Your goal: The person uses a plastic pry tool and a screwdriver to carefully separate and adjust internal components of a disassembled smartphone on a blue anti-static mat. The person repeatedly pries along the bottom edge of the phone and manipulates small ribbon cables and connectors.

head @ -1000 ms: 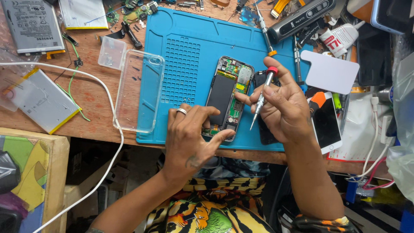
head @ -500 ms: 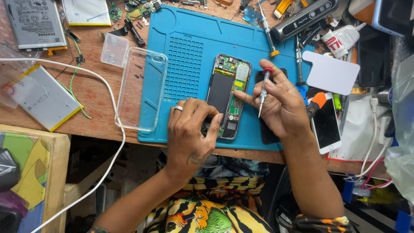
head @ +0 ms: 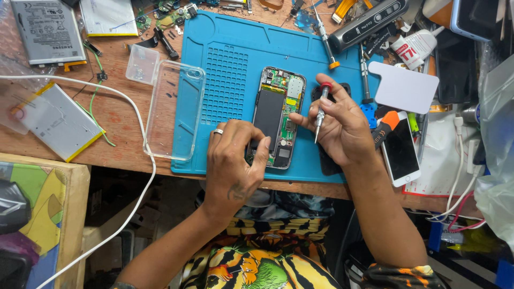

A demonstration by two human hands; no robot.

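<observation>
Starting at the left of the wooden tabletop (head: 123,120), I see a flat battery pack (head: 56,120) and a white cable (head: 115,96) looping past it, then a clear phone case (head: 174,109) lying half on the blue work mat (head: 225,64). My left hand (head: 235,160) presses down on the lower end of the opened phone (head: 278,115), fingers curled over its edge, gripping nothing else. The phone lies face down in the middle of the mat, battery and board exposed. My right hand (head: 342,126) pinches a small red-capped screwdriver (head: 320,109), tip down just right of the board. I judge the screwdriver should stay upright with light pressure, the left hand keeping the phone from sliding. Further right lie a white plastic card (head: 404,85) and a white phone (head: 400,152).
</observation>
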